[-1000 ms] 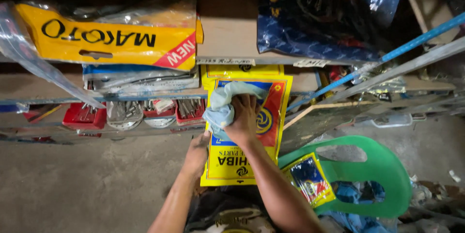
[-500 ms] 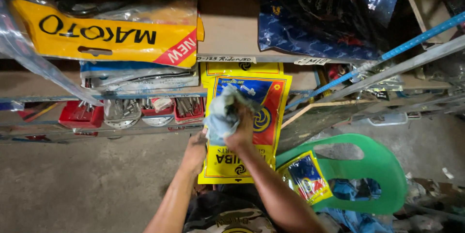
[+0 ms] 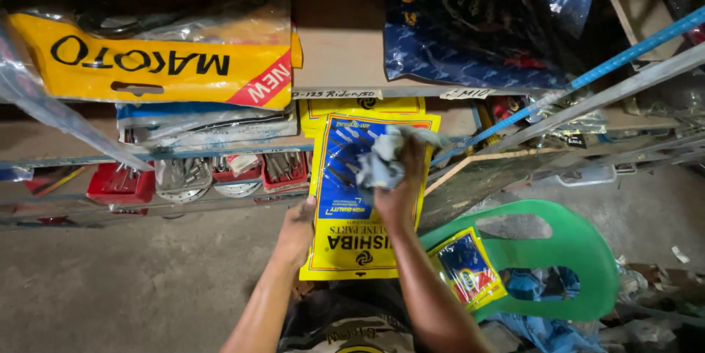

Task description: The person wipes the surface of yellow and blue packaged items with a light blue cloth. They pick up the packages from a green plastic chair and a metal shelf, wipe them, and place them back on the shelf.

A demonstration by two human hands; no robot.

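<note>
Yellow plastic fills the middle of my view: a flat yellow-and-blue packet point(image 3: 352, 213) held upright in front of the shelves point(image 3: 220, 155). My left hand point(image 3: 297, 230) pinches its left edge about halfway down, fingers closed on the border and thumb side toward me. My right hand point(image 3: 400, 191) is closed around a crumpled grey rag point(image 3: 382, 162) and presses it against the upper right of the packet's blue panel.

As I judge it, the wiping is under way rather than finished. The rag sits high on the face, so the upper area is being covered, while the lower yellow band below both hands looks untouched by it at this instant. I cannot tell from the sheen whether any part is already clean, as the light is dim.

A second, similar yellow packet point(image 3: 363, 106) stands just behind the one I hold, against the shelf edge. A smaller yellow-and-blue packet point(image 3: 466, 268) lies on the seat of a green plastic chair point(image 3: 580, 250) to my right. Red trays point(image 3: 121, 184) of metal parts sit on the shelf to the left, well apart from my hands.
</note>
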